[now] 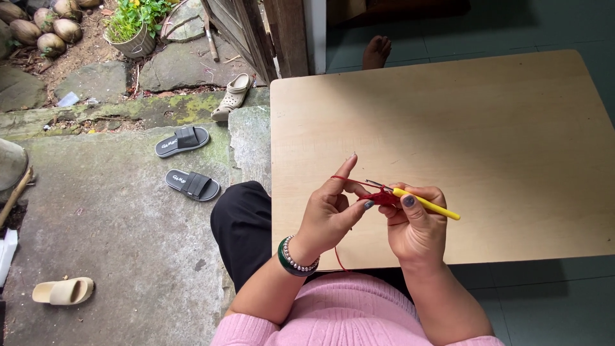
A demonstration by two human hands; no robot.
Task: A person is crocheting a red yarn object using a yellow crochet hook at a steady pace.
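Red yarn runs over the raised forefinger of the left hand, whose thumb and fingers pinch a small red crochet piece; the right hand grips a yellow-handled crochet hook, its tip in the piece; both hands together above the wooden table.

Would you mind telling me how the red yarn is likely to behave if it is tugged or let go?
The red yarn is probably floppy: it bends over the left hand and dangles below the table edge. It looks thin, so likely very light. The worked bit by the hook may loosen if pulled.
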